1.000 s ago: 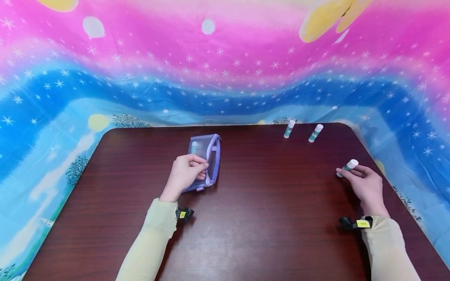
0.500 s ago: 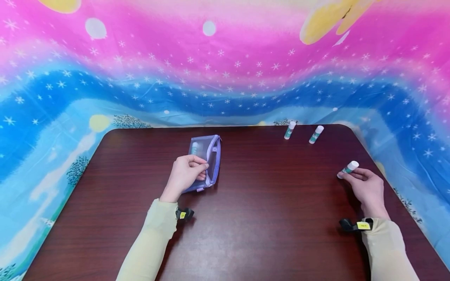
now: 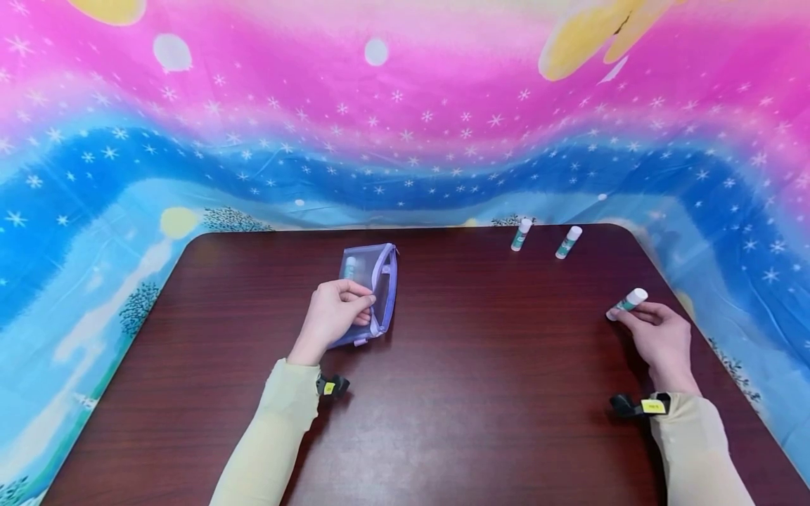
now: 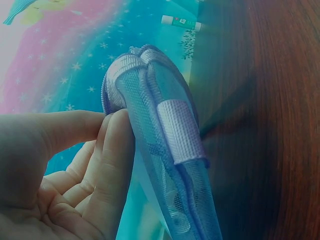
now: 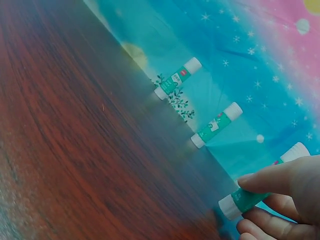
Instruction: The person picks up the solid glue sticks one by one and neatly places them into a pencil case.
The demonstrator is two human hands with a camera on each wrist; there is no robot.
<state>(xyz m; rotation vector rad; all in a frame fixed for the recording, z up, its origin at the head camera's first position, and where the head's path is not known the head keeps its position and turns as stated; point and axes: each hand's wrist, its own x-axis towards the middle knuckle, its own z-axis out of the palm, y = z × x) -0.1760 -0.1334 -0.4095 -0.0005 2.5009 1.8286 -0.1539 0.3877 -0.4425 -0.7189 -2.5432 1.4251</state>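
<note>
My left hand (image 3: 335,309) pinches the edge of the unzipped mouth of a purple mesh zipper pouch (image 3: 387,299) on the table. Through the mesh a glue stick (image 3: 350,267) shows inside. The left wrist view has the thumb and finger on the lip of the pouch (image 4: 180,130), end on. At the right, my right hand (image 3: 661,337) grips a green and white glue stick (image 3: 631,301) between thumb and fingers. Its white cap points up and to the right. Whether its base touches the table is hard to tell.
Two more glue sticks stand upright near the back edge, one on the left (image 3: 521,235) and one on the right (image 3: 569,242). The dark wooden table (image 3: 468,393) is backed by a colourful printed cloth (image 3: 405,140).
Almost nothing differs. Both hands keep their holds on the pouch and the glue stick; the whole view has only shifted by a few pixels.
</note>
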